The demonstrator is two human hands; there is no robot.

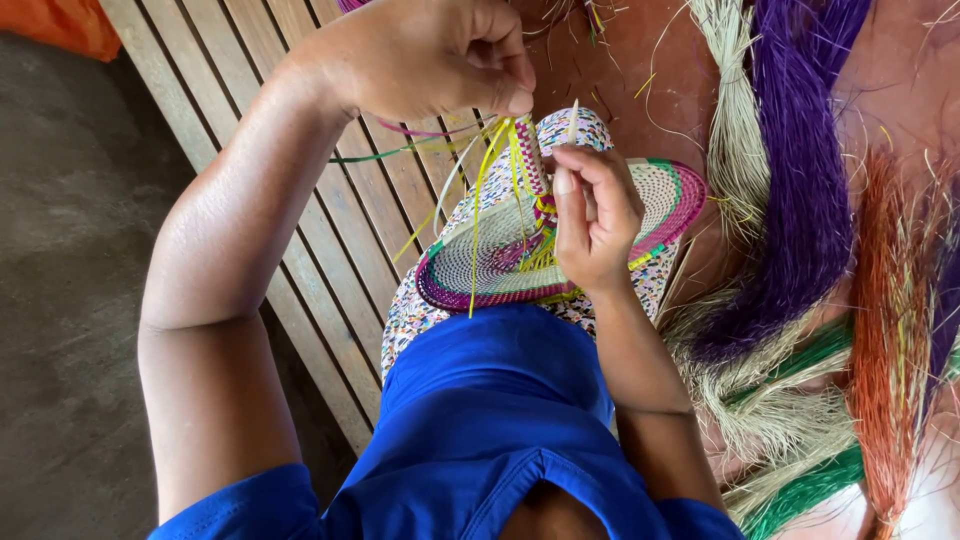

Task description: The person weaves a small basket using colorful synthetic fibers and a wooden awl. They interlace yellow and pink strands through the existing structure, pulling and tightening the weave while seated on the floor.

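Observation:
A round woven basket disc [480,265], cream with purple, green and pink rings, rests tilted on my lap. My left hand [440,55] is above its far edge, fingers pinched on thin yellow straw strands [490,160] that run down to the disc. My right hand [595,215] grips the coiled rim being woven, thumb and fingers closed on the strands at the disc's centre. A patterned cloth [420,315] lies under the disc.
Bundles of dyed straw lie at the right: purple [800,170], natural [735,130], orange [885,330] and green [800,490]. A slatted wooden bench [330,240] runs under my left arm. Grey floor [70,250] is at the left.

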